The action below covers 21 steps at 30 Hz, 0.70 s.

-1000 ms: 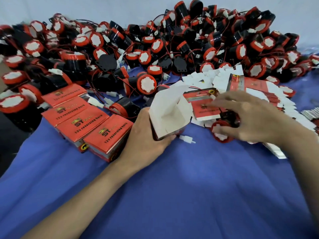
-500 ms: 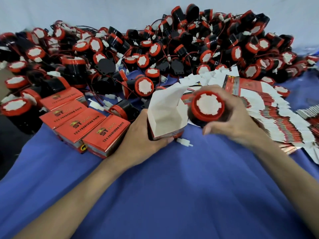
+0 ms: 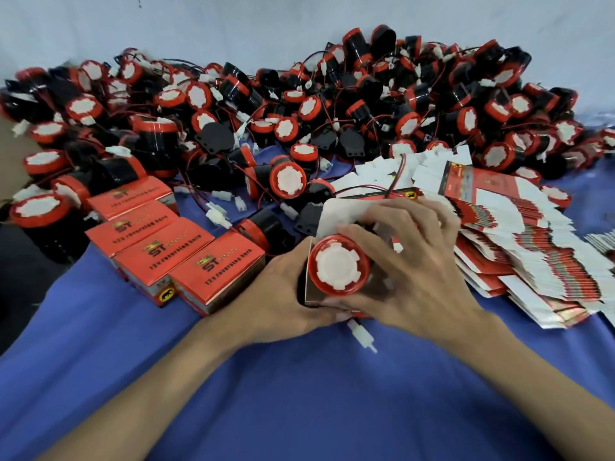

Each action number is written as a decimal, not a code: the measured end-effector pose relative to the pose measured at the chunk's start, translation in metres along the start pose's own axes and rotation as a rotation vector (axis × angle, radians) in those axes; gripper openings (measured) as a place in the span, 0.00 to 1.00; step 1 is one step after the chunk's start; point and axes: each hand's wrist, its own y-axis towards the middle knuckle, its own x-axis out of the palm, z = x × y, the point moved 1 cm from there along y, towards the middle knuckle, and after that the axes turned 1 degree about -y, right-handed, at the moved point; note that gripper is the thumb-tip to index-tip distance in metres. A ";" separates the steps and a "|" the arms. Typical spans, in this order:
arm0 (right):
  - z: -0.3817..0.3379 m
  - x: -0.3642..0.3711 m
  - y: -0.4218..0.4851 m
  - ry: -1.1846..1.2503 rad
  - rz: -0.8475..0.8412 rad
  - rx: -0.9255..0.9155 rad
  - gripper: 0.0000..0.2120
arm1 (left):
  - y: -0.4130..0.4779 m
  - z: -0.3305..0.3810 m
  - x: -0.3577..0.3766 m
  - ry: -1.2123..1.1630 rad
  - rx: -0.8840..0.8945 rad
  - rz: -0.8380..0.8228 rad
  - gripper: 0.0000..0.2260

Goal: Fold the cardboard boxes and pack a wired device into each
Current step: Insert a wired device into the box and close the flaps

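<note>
My left hand (image 3: 279,301) grips an open cardboard box (image 3: 342,212) from the left, its white flap standing up behind. A round wired device (image 3: 337,264) with a red rim and white face sits in the box mouth, facing me. My right hand (image 3: 416,264) curls over the device and box from the right, fingers on top and thumb beneath. The device's white connector (image 3: 362,336) hangs out below my hands.
Several closed red boxes (image 3: 159,251) lie in a row at my left. A fanned stack of flat unfolded boxes (image 3: 532,247) lies at right. A big heap of black and red wired devices (image 3: 299,111) fills the back of the blue cloth (image 3: 299,394).
My right hand picked a device from beside the flat boxes, brought it left and set it into the mouth of the open box that my left hand holds.
</note>
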 end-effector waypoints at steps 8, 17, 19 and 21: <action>-0.006 -0.007 0.005 -0.045 0.018 -0.047 0.28 | 0.000 0.005 0.001 0.014 -0.014 0.009 0.31; -0.009 -0.002 0.000 -0.113 -0.118 0.048 0.23 | 0.001 0.004 0.001 0.040 -0.032 0.042 0.29; -0.012 0.000 -0.001 -0.097 -0.124 0.041 0.23 | 0.001 0.004 0.000 0.029 -0.043 0.043 0.29; -0.010 0.001 -0.001 -0.045 -0.139 0.004 0.22 | 0.001 0.005 0.000 0.032 -0.035 0.041 0.29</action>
